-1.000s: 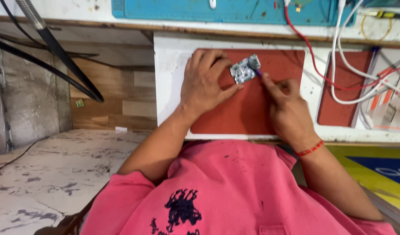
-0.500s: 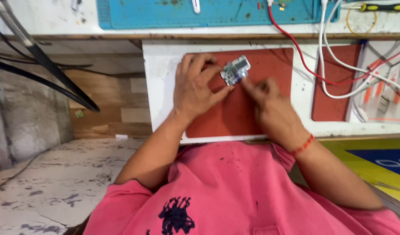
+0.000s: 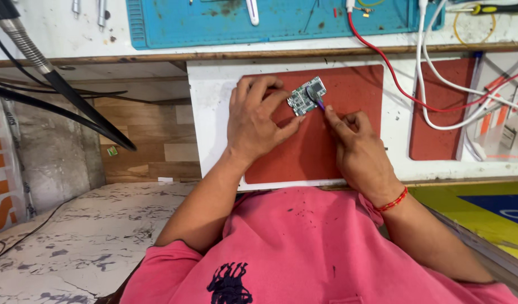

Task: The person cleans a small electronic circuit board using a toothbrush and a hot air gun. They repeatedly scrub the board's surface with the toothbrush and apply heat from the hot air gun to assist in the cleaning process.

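Still, little has changed: the left hand (image 3: 259, 121) keeps its fingers closed on the small circuit board (image 3: 306, 95) over the red mat (image 3: 349, 107), while the right hand (image 3: 357, 149) stays pinched on a thin tool (image 3: 320, 103) touching it, so the work continues.

A white bench (image 3: 214, 112) spans the upper part of the view, with a wooden front edge (image 3: 157, 56). A teal mat (image 3: 281, 22) lies at the back, two red mats (image 3: 349, 118) (image 3: 439, 118) nearer. Red and white cables (image 3: 433, 84) trail across the right side. A black hose (image 3: 62, 90) hangs at left before a grey wall (image 3: 50, 157) and wood panelling (image 3: 141, 141). The floor (image 3: 73, 242) is pale, mottled and worn. Light is even and bright.
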